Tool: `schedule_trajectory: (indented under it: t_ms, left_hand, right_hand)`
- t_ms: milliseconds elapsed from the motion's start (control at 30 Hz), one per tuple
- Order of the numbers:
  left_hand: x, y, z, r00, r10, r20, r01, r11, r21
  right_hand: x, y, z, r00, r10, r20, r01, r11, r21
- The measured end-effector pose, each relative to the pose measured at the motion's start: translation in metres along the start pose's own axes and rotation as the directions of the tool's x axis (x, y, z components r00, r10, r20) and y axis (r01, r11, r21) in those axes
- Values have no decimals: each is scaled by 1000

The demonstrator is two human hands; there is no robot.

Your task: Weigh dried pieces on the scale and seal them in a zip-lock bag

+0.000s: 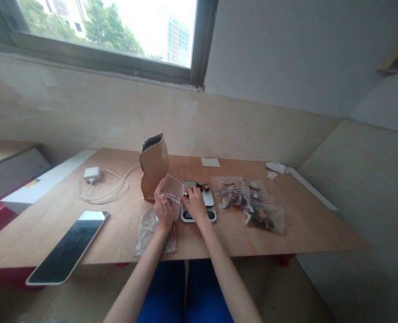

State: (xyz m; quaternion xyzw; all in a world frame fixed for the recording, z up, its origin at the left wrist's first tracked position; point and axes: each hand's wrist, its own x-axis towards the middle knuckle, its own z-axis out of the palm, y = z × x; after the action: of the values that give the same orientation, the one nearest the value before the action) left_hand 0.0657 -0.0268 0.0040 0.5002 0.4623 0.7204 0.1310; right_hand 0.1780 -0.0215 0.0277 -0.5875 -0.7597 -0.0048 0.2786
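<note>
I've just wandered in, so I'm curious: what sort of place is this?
Probably a makeshift indoor work corner: a small scale and filled zip bags sit on a wooden table near a window.

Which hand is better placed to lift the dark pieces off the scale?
Probably the right hand: it is over the scale, close to the dark pieces. The left hand holds a clear plastic bag beside the scale.

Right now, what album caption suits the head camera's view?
Left hand holding a clear bag, right hand over a small scale.
</note>
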Motion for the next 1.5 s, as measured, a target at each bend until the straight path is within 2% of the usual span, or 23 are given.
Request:
schedule_trajectory:
  t_ms: [367, 600, 700, 867, 1067, 1133, 1200, 1233, 1300, 1367, 1400, 1500]
  left_hand:
    - [-1, -3, 0, 1000, -15, 16, 16, 999, -33]
    - [0, -3, 0, 1000, 1, 19, -1, 1000, -17]
    - [-1, -4, 0, 999, 5, 37, -4, 1000, -23]
    - [-1, -7, 1, 999, 10, 35, -9, 999, -37]
    - [0, -8, 1, 1000, 19, 22, -18, 1000, -22]
    - [0, -8, 1, 1000, 14, 22, -14, 999, -31]
    - [0, -9, 1, 1000, 8, 22, -8, 1000, -30]
    - [0, -10, 1, 1000, 3, 21, -2, 1000, -31]
    - [-1, -10, 2, 1000, -8, 27, 9, 999, -43]
    - [-1, -10, 2, 1000, -7, 30, 8, 999, -54]
    - [-1, -10, 2, 999, -1, 33, 3, 999, -54]
    - [-1, -9, 2, 999, 22, 49, -20, 999, -40]
  right_hand:
    - [-7, 12, 5, 994, -95, -45, 96, 995, 22]
    - [0, 10, 2, 995, -92, -46, 86, 990, -110]
    - [7, 10, 4, 993, -98, -73, 89, 989, -118]
    - [18, 13, 10, 985, 37, -167, -26, 998, 63]
    - [27, 20, 8, 953, 205, -223, -163, 968, 192]
    - [32, 21, 5, 919, 314, -238, -229, 917, 326]
    - [38, 20, -1, 858, 455, -239, -285, 808, 516]
    - [41, 18, -4, 815, 538, -215, -306, 715, 629]
    - [48, 13, -11, 719, 687, -102, -325, 462, 825]
    - [53, 6, -18, 662, 749, 21, -312, 250, 917]
    - [55, 2, -21, 655, 754, 55, -302, 194, 933]
    - [60, -11, -29, 676, 733, 75, -275, 157, 949]
